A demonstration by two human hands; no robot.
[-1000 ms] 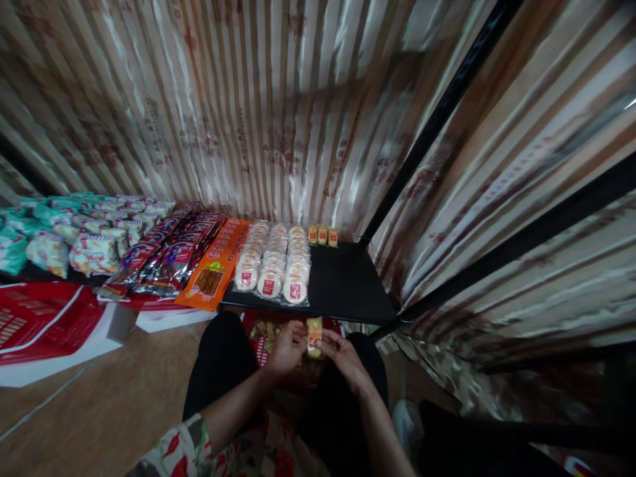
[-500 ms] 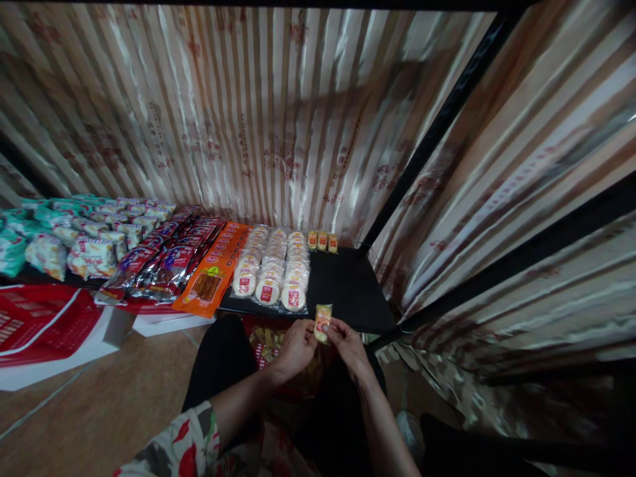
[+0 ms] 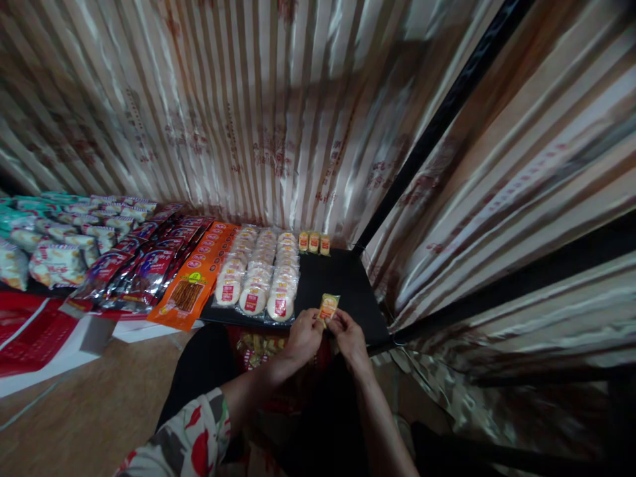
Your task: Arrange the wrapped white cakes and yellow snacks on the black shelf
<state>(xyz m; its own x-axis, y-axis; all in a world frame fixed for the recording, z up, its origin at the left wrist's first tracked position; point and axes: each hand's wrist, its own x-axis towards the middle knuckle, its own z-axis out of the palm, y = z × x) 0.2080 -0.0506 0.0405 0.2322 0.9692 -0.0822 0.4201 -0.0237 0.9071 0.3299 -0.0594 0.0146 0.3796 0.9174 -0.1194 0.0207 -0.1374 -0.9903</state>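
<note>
Between my two hands is a small yellow wrapped snack packet with an orange-red label, held just above the front edge of the black shelf. My left hand pinches its lower left side, and my right hand grips its lower right corner. Three similar yellow packets stand in a row at the back of the shelf. To their left lie rows of round white crackers in clear wrappers. Below my hands, a red bag or box of more small packets is partly hidden by my left forearm.
Further left on the shelf are an orange snack bag, dark red packets and white-and-teal bags. A red-and-white carton sits on the floor at left. A black metal post and striped curtains enclose the shelf.
Both hands have carried the yellow packet slightly up and forward, over the shelf edge, and it now tilts to the right. The view has shifted a little to the right.
</note>
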